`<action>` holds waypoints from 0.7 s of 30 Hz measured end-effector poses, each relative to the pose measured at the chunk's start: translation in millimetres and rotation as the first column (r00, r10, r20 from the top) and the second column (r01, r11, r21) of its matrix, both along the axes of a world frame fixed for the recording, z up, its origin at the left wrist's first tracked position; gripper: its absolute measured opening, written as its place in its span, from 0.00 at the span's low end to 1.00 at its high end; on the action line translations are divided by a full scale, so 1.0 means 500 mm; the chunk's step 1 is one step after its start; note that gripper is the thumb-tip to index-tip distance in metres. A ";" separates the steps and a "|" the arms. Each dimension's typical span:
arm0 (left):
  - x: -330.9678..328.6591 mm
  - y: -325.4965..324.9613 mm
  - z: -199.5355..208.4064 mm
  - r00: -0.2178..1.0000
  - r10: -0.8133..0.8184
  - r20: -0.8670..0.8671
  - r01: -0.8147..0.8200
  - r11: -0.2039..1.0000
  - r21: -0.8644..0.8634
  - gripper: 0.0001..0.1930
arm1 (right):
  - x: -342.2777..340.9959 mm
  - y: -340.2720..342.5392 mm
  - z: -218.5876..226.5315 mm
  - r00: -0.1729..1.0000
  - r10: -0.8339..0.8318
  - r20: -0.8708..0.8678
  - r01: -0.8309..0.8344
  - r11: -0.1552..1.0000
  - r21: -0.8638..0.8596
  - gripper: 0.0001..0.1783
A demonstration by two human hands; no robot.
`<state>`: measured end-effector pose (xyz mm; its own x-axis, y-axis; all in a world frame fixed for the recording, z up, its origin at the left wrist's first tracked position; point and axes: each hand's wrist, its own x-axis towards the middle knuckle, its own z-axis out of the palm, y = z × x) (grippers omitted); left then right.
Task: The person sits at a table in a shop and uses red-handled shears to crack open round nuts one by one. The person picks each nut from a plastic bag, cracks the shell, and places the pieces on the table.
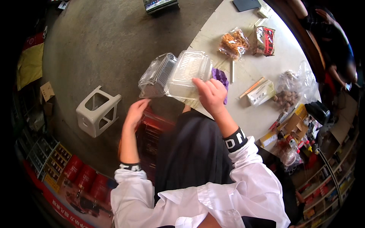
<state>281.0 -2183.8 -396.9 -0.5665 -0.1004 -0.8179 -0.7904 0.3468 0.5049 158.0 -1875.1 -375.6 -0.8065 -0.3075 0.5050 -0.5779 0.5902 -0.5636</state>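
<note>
A clear plastic clamshell container [189, 70] lies opened out at the table's left edge. Its one half rests over the tabletop, while the other half tilts out beyond the edge above the floor. My left hand [135, 113] meets the near left corner of the overhanging half, its fingertips closed there. Over the near right part of the container is my right hand [213, 95], fingers curled and closed against the plastic; its grip is partly hidden. A crumpled purple thing [221, 78] lies beside the container, close to my right hand.
On the pale table [213, 38] lie a bag of orange-brown snacks [234, 42], a red-and-brown packet [264, 40], a tissue pack [261, 93] and a bag of brown round items [287, 97]. A beige stool [89, 117] lies on the floor. Another person [330, 34] is at far right.
</note>
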 end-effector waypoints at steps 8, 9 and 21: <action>-0.173 -0.036 0.171 0.600 -0.048 -0.799 -0.539 0.714 -0.448 0.29 | -0.041 -0.144 -0.008 0.875 0.454 -0.169 -0.426 0.887 0.178 0.16; -0.183 0.013 0.177 0.586 0.098 -0.805 -0.508 0.818 -0.271 0.29 | -0.047 -0.162 -0.002 0.855 0.476 -0.208 -0.450 0.878 0.160 0.15; -0.213 0.056 0.246 0.660 -0.449 -0.603 0.299 0.893 -0.337 0.30 | -0.083 -0.194 0.076 0.850 0.460 -0.256 -0.470 0.882 0.023 0.13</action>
<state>174.4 -2155.7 -274.1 -0.9675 0.1303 -0.2167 -0.0700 0.6853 0.7248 116.8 -1972.0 -337.8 -0.4217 -0.5916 0.6871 -0.9022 0.1980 -0.3833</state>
